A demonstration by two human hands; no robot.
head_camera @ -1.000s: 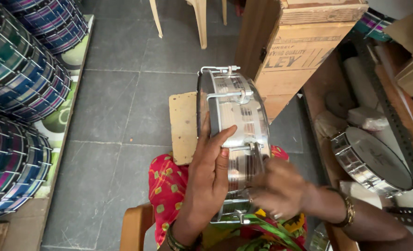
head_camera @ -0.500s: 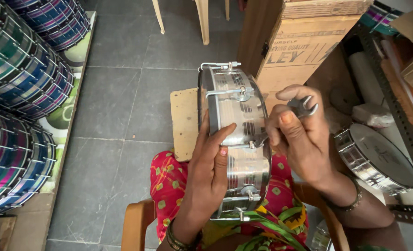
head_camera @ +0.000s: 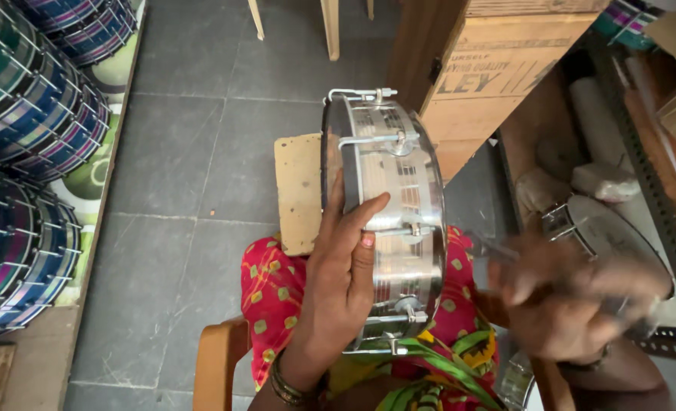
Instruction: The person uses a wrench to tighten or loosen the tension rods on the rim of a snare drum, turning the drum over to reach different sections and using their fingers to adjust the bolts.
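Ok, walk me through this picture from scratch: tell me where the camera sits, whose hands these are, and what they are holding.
There is no machine here. The camera is worn on a person's head and looks down, so both hands belong to that person, who sits on a wooden seat in red and yellow patterned clothing. The left hand steadies a shiny metal drum, stood on its edge on the lap, with tuning rods along its side. The right hand is off to the drum's right and badly blurred; it may hold a small tool, but that cannot be told. Around them: a grey tiled floor, stacked colourful drums on the left, a cardboard box ahead, and another metal drum on the right.
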